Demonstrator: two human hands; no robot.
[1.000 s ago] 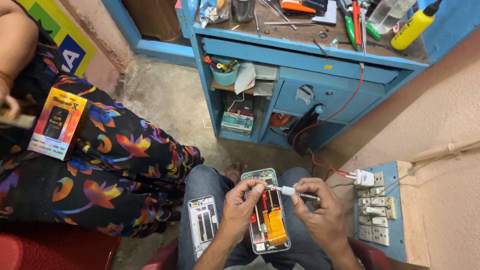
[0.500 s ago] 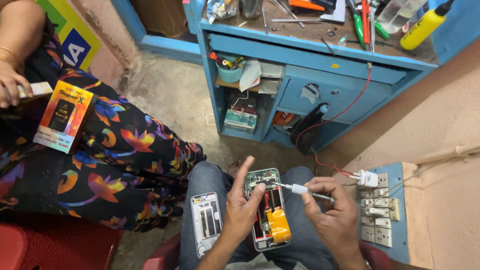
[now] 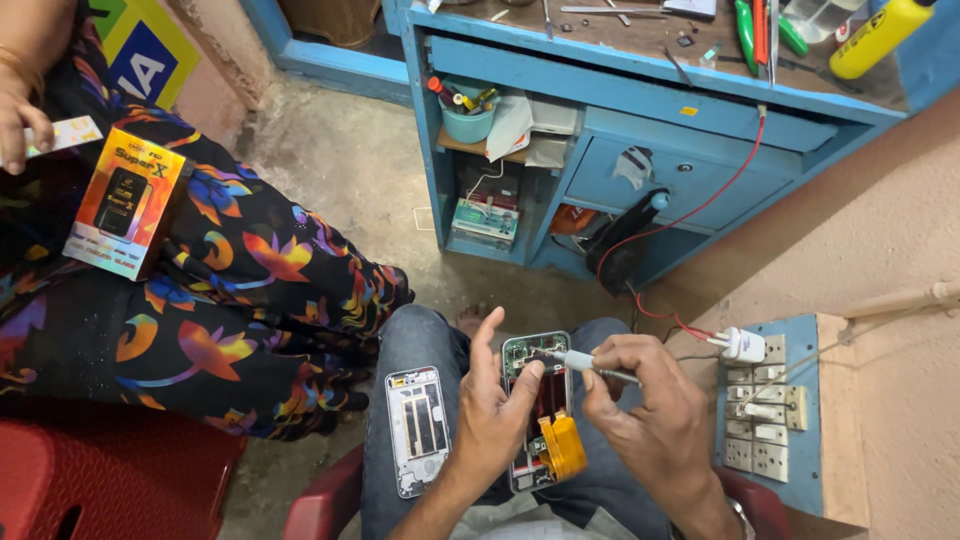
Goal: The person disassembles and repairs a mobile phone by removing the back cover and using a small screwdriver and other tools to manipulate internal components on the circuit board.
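Opened phone [image 3: 537, 412] lies lengthwise away on the lap, left hand [image 3: 497, 412] gripping it, right hand [image 3: 645, 400] pinching a screwdriver [image 3: 590, 364].

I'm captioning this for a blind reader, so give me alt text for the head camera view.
A left hand steadies an opened phone on the person's lap while the right hand holds a screwdriver to its top. The phone's back cover lies on the left thigh; another person sits alongside.

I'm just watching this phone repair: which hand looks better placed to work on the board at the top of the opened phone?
Probably the right hand: it grips the small screwdriver, whose tip sits at the top of the opened phone. The left hand steadies the phone's side, its thumb on the edge.
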